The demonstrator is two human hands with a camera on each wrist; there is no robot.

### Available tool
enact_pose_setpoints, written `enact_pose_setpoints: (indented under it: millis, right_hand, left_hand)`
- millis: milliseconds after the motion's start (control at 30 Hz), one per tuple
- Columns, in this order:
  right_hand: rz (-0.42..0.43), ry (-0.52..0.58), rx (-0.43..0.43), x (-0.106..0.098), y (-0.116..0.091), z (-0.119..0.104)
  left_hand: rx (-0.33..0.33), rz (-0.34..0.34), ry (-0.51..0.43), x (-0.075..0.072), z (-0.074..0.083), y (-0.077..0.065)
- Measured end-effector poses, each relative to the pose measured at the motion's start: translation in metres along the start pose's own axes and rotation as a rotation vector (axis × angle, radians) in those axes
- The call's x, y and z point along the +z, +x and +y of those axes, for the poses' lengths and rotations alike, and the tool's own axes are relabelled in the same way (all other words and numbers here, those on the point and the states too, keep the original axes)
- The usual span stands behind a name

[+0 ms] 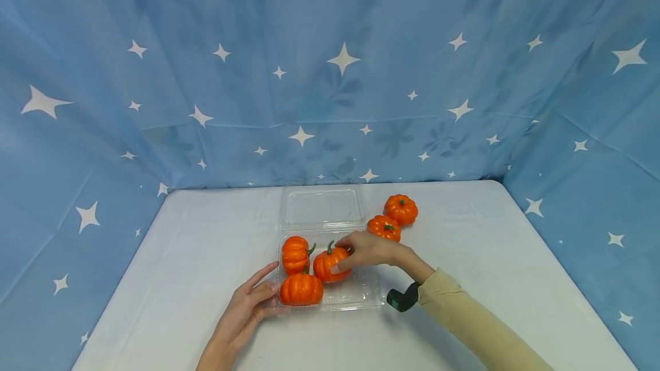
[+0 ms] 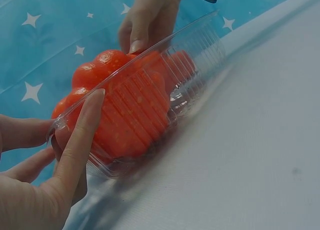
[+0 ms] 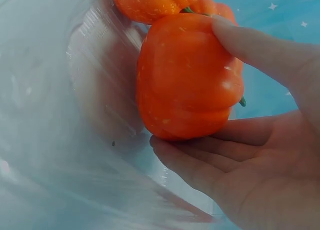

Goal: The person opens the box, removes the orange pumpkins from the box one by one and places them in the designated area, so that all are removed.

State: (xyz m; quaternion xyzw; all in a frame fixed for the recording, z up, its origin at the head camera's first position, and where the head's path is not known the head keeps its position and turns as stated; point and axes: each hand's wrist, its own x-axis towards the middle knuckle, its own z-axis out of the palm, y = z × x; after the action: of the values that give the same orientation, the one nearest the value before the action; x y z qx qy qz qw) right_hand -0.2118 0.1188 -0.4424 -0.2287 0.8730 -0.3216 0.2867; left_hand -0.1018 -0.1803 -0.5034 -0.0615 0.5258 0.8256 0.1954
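Note:
A clear plastic clamshell container (image 1: 361, 293) lies with its lid folded back, holding several small orange pumpkins. My right hand (image 1: 372, 249) grips one pumpkin (image 1: 323, 268) between thumb and fingers, inside the tray; in the right wrist view this pumpkin (image 3: 187, 80) has the thumb on one side and fingers on the other. To its left sit another pumpkin (image 1: 294, 256) and, nearer me, a third pumpkin (image 1: 301, 291). My left hand (image 1: 244, 311) holds the container's left edge; in the left wrist view a finger lies along the clear wall (image 2: 135, 110).
Two more pumpkins stand on the white table right of the lid (image 1: 322, 206): a nearer pumpkin (image 1: 383, 227) and a farther pumpkin (image 1: 401, 209). A blue star-patterned curtain (image 1: 330, 102) encloses the back and sides. A dark device (image 1: 403, 298) hangs at the right wrist.

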Motion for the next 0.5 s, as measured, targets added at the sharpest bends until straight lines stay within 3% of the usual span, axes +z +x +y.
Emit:
enact_pose_setpoints:
  millis: [200,500]
  right_hand:
    - [-0.008,-0.004,-0.021,0.001,-0.003,0.002]
    - [0.070,-0.036,-0.074,0.006,-0.013,0.006]
  left_hand:
    - [-0.004,0.008,-0.002,0.000,0.000,-0.001]
    - [0.000,0.002,0.004,0.000,0.000,-0.001]
